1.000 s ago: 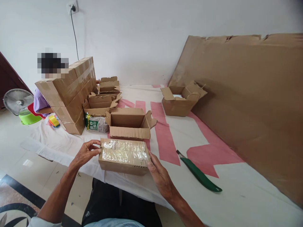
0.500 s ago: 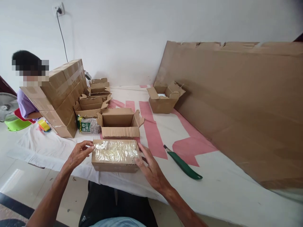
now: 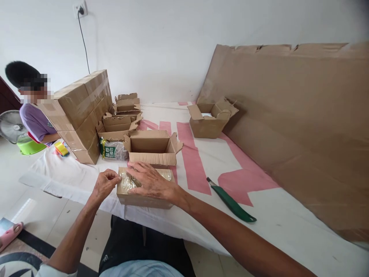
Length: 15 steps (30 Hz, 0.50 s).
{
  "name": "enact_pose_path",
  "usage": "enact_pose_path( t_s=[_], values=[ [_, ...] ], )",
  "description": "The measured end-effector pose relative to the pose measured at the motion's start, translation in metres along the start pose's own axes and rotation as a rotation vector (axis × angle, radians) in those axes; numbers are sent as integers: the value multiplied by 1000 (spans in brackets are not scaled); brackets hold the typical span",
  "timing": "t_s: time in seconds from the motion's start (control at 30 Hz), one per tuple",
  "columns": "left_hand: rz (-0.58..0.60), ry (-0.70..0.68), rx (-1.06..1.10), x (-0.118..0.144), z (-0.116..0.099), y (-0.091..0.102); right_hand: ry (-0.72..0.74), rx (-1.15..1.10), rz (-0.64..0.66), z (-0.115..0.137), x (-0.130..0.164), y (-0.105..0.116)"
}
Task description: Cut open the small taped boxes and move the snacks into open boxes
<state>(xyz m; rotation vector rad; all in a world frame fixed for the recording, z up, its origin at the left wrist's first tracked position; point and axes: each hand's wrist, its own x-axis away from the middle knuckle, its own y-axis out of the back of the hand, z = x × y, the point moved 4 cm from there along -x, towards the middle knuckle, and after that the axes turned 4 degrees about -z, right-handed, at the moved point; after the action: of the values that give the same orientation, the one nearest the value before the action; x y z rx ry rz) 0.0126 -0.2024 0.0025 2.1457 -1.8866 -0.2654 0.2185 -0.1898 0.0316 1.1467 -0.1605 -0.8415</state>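
A small cardboard box [image 3: 145,201] lies near the table's front edge, with clear shiny tape [image 3: 126,184] across its top. At its left end is my left hand [image 3: 106,185], thumb and fingers drawn together at the box's corner. What they pinch, if anything, is too small to make out. My right hand [image 3: 151,181] rests over the taped top with its fingers stretched out to the left, covering part of the tape. Just behind stands an open, empty-looking carton [image 3: 152,158]. A green-handled tool [image 3: 233,204] lies to the right.
Stacked sealed boxes [image 3: 83,111] stand at the left, beside more open cartons [image 3: 117,124] and a printed plastic bag [image 3: 113,149]. Farther back is another open carton [image 3: 206,127]. A large cardboard sheet [image 3: 288,127] leans on the wall. A person [image 3: 37,119] is behind the stack.
My right hand has moved from the box's right end leftward onto its taped top. My left hand stays at the left end. The view has shifted slightly left.
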Motion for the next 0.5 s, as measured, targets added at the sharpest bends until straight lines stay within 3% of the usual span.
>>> enact_pose_path(
  t_s=[0.2,0.37,0.5],
  values=[
    [24,43,66,4,-1,-1,-25,-83,17,-14,0,-5],
    [157,83,138,12,1,3,-48,-107,43,-15,7,-2],
    [212,-84,30,11,-1,7,-19,-110,-8,-13,10,-3]
  ],
)
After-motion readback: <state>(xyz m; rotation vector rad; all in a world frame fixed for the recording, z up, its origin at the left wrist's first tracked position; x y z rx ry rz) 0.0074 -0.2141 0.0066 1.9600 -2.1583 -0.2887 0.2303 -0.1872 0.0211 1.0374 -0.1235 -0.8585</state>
